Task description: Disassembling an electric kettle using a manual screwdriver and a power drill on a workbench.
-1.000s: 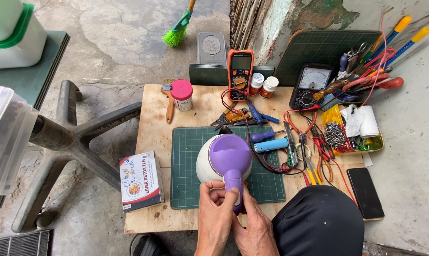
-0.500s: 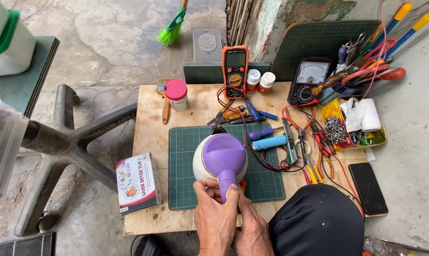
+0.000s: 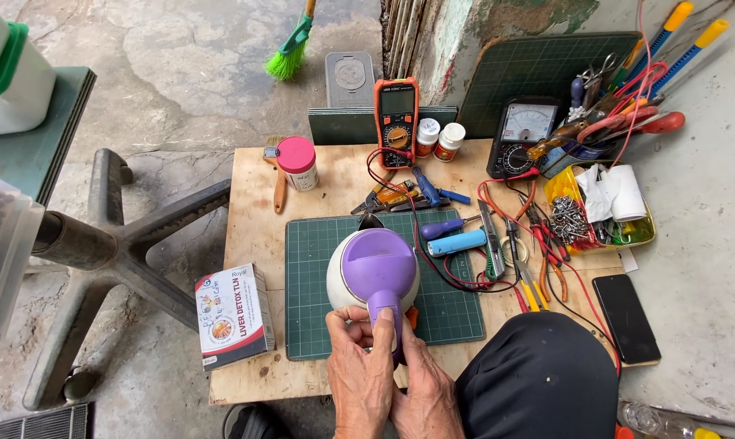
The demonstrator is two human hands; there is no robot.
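A white electric kettle with a purple lid (image 3: 375, 264) stands on a green cutting mat (image 3: 318, 276) on a small wooden table (image 3: 253, 187). Its purple handle (image 3: 383, 309) points toward me. My left hand (image 3: 361, 366) wraps the handle from the left, thumb on top. My right hand (image 3: 424, 382) grips it from the right, the fingers pressed against the handle's side. Both hands meet low at the table's near edge.
Behind the kettle lie an orange multimeter (image 3: 396, 114), an analog meter (image 3: 523, 134), pliers, screwdrivers and red and black leads. A yellow tray (image 3: 639, 232) sits right, a phone (image 3: 626, 317) by it, a small box (image 3: 233, 313) left. A chair base (image 3: 107, 244) stands left of the table.
The view has shifted slightly. My hands have closed more tightly around the kettle handle; the kettle stays in place on the mat.
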